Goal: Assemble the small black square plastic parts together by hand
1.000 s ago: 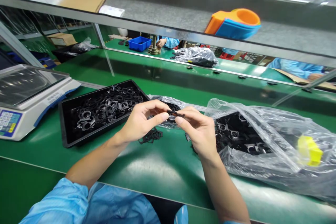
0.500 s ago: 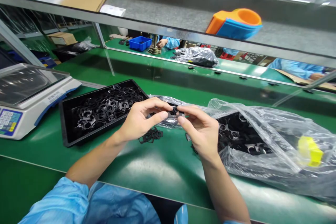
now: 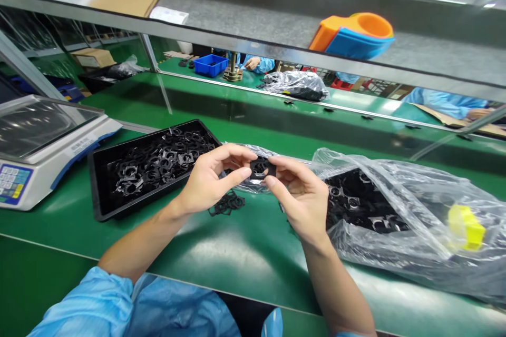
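Both my hands meet above the green bench, pinching one small black plastic part (image 3: 260, 167) between thumb and fingers. My left hand (image 3: 211, 179) grips its left side and my right hand (image 3: 302, 195) its right side. The part is tipped up so its square, ring-like face shows toward me. A little heap of similar black parts (image 3: 226, 204) lies on the bench just under my left hand. To the left stands a black tray (image 3: 99, 189) filled with several of the same parts.
A large clear plastic bag (image 3: 411, 237) holding black parts and a yellow piece (image 3: 466, 226) lies at the right. A weighing scale (image 3: 35, 147) stands at far left. Behind, a metal-framed shelf carries orange and blue scoops (image 3: 353, 34). Other workers in blue sleeves (image 3: 443, 101) sit beyond.
The black part has been turned between my fingertips from lying edge-on to facing me. Both hands stay in nearly the same spot.
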The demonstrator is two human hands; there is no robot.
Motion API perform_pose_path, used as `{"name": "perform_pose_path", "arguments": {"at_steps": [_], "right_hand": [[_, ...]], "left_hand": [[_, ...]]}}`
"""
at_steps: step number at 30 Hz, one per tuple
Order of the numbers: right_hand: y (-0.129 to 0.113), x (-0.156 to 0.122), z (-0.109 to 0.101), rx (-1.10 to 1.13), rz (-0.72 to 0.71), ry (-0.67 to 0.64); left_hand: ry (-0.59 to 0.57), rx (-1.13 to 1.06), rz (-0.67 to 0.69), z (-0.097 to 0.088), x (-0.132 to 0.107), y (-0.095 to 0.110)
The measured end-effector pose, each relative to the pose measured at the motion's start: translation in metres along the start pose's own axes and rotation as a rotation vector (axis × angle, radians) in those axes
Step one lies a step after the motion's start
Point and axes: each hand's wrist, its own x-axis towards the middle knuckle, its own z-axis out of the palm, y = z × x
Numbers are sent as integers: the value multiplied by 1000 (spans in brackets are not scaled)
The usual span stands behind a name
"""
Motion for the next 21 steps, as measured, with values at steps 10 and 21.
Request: {"name": "perform_pose_path", "arguments": {"at_steps": [10, 21], "right_hand": [[-2, 0, 0, -20, -8, -21], [5, -1, 10, -1, -20, -44]], "left_hand": [[-20, -7, 8, -1, 0, 1], [-3, -9, -13, 1, -1, 0]]}}
